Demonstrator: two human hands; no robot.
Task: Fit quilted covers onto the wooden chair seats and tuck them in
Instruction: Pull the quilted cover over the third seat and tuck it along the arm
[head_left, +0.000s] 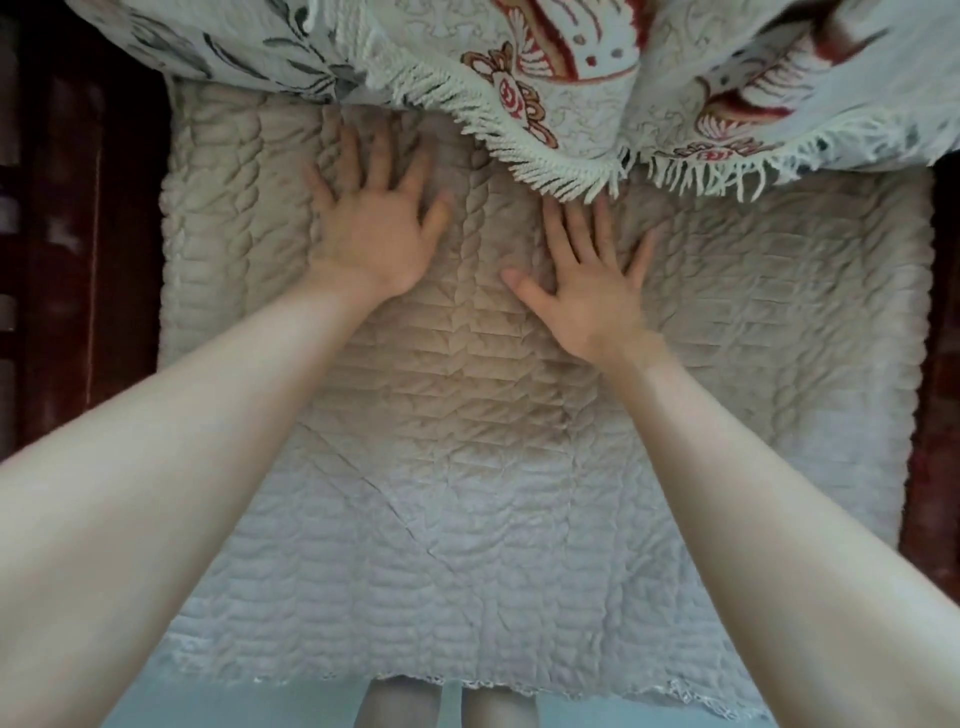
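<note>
Palms flat, fingers spread, gripping nothing: left hand (376, 228) and right hand (592, 291) press the quilted cover (467, 467), its untucked back edge just beyond the fingertips, nearer the left.

Head view, steeply down, close.

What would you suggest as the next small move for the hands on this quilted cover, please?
Probably slide both flat hands, left hand and right hand, forward to push the quilted cover under the fringed throw, since its back edge lies hidden there.
</note>
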